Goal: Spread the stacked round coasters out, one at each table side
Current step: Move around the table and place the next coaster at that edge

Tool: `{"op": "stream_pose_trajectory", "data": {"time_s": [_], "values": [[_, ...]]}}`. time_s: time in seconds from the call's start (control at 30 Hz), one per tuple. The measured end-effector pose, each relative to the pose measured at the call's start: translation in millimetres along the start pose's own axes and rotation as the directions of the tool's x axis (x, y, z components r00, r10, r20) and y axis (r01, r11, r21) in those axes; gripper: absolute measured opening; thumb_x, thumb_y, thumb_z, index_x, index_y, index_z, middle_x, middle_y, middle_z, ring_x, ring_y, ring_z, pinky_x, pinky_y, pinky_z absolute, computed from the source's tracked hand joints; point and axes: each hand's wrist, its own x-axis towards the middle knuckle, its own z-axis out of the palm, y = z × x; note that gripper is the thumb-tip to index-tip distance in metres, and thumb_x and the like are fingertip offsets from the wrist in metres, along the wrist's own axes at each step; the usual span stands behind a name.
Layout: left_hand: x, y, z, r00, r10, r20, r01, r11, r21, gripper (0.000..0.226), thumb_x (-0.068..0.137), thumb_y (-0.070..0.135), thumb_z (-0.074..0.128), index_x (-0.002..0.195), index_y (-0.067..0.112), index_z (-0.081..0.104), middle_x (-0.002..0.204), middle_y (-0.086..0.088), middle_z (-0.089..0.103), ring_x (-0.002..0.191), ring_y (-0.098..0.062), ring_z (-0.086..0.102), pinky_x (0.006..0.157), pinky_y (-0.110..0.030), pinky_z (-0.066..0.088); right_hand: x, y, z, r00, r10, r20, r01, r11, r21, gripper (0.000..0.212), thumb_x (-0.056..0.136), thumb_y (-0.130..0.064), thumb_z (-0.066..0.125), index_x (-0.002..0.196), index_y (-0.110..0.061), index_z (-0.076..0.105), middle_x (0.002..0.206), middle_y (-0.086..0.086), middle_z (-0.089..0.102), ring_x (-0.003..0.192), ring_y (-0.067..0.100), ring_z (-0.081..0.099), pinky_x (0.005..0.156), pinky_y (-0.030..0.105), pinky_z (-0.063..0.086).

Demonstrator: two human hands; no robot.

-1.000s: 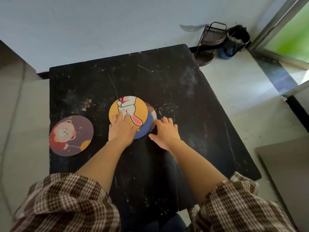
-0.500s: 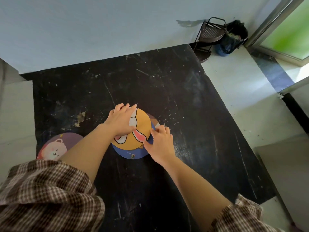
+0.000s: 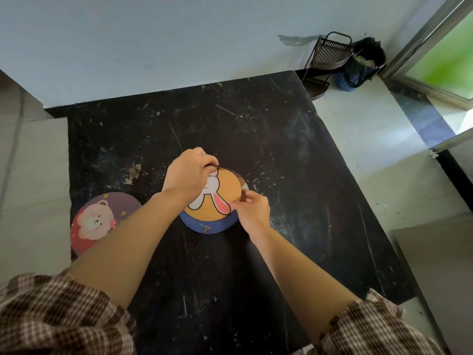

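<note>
An orange rabbit coaster (image 3: 225, 193) tops a small stack in the middle of the black table (image 3: 281, 139). Under it show a blue coaster (image 3: 207, 225) and the edge of a third one (image 3: 244, 186). My left hand (image 3: 190, 175) pinches the orange coaster's far left rim and covers part of the rabbit. My right hand (image 3: 252, 210) pinches its right rim with thumb and fingers. A purple coaster with a bear (image 3: 99, 221) lies flat at the table's left edge, partly under my left forearm.
The table stands against a pale wall. A dark wire corner rack (image 3: 330, 57) and a blue bin with a black bag (image 3: 361, 65) stand on the tiled floor at the back right. A glass door frame (image 3: 430, 62) runs along the right.
My left hand has curled from flat on the orange coaster to pinching its far rim. My right hand has closed on its right rim. The camera has leaned forward over the table.
</note>
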Motion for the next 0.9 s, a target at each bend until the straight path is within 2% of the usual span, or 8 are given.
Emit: {"op": "stream_pose_trajectory", "data": {"time_s": [0.07,0.2,0.3,0.37,0.53,0.6,0.73,0.9], "values": [[-16,8,-11,0.999,0.019,-0.029,-0.021,0.997,-0.072,0.015,0.089,0.018,0.060,0.097,0.017,0.073,0.091,-0.001,0.063,0.087,-0.016,0.056,0.072,-0.027,0.040,-4,-3,-11,0.999,0.029,0.030,-0.030,0.999,0.027,0.037,0.070,-0.009,0.067,0.106,-0.014,0.068,0.091,0.002,0.069,0.088,0.020,0.064,0.071,0.032,0.054],[-47,22,-26,0.979,-0.144,-0.146,0.097,0.953,-0.287,0.013,0.084,0.014,0.067,0.093,0.016,0.075,0.084,0.002,0.065,0.078,-0.011,0.060,0.070,-0.024,0.045,-14,-5,-43,0.981,-0.006,0.196,-0.008,0.998,0.069,0.012,0.064,-0.008,0.080,0.070,-0.015,0.071,0.065,-0.004,0.068,0.069,0.010,0.063,0.051,0.016,0.045],[-66,30,-25,0.926,-0.368,-0.083,0.276,0.810,-0.518,0.011,0.083,0.017,0.068,0.091,0.021,0.075,0.082,0.001,0.071,0.076,-0.015,0.069,0.069,-0.029,0.056,-19,-3,-73,0.964,0.007,0.265,-0.003,1.000,-0.014,0.009,0.070,-0.005,0.074,0.071,-0.012,0.068,0.073,0.007,0.069,0.074,0.024,0.061,0.068,0.030,0.053],[-81,39,-17,0.856,-0.517,0.000,0.389,0.644,-0.659,0.013,0.082,0.019,0.071,0.094,0.021,0.075,0.083,0.001,0.074,0.077,-0.012,0.071,0.070,-0.029,0.058,-21,-2,-95,0.957,-0.001,0.291,0.007,1.000,-0.019,0.006,0.072,-0.006,0.070,0.072,-0.011,0.067,0.078,0.009,0.070,0.077,0.025,0.064,0.084,0.042,0.051],[-128,69,32,0.580,-0.781,0.232,0.536,0.151,-0.831,0.030,0.080,0.014,0.073,0.109,0.008,0.069,0.094,-0.003,0.073,0.087,-0.015,0.069,0.079,-0.035,0.058,-22,12,-136,0.954,0.007,0.301,-0.028,0.997,0.067,0.010,0.073,-0.005,0.074,0.080,-0.012,0.069,0.080,0.007,0.072,0.073,0.019,0.068,0.074,0.038,0.057],[-149,85,54,0.468,-0.825,0.317,0.537,-0.020,-0.843,0.026,0.082,0.011,0.072,0.107,0.006,0.069,0.087,-0.003,0.072,0.081,-0.016,0.069,0.068,-0.033,0.057,-23,22,-145,0.964,0.018,0.265,-0.029,0.999,0.040,0.011,0.073,-0.005,0.074,0.082,-0.010,0.069,0.087,0.013,0.071,0.079,0.025,0.068,0.076,0.042,0.058],[-192,109,91,0.327,-0.858,0.396,0.570,-0.155,-0.807,0.022,0.084,0.010,0.069,0.105,0.005,0.067,0.091,-0.011,0.070,0.078,-0.018,0.068,0.055,-0.026,0.053,-27,49,-154,0.977,0.014,0.212,-0.004,0.999,-0.049,0.016,0.074,0.000,0.071,0.075,-0.016,0.069,0.088,0.012,0.069,0.086,0.028,0.064,0.076,0.040,0.055],[-232,120,110,0.236,-0.886,0.399,0.613,-0.183,-0.768,0.017,0.083,0.009,0.069,0.100,0.008,0.066,0.089,-0.010,0.070,0.077,-0.018,0.069,0.055,-0.026,0.053,-33,77,-156,0.956,0.027,0.293,-0.006,0.997,-0.071,0.026,0.074,0.000,0.069,0.099,-0.009,0.071,0.103,0.014,0.071,0.095,0.025,0.066,0.076,0.035,0.056]]}}
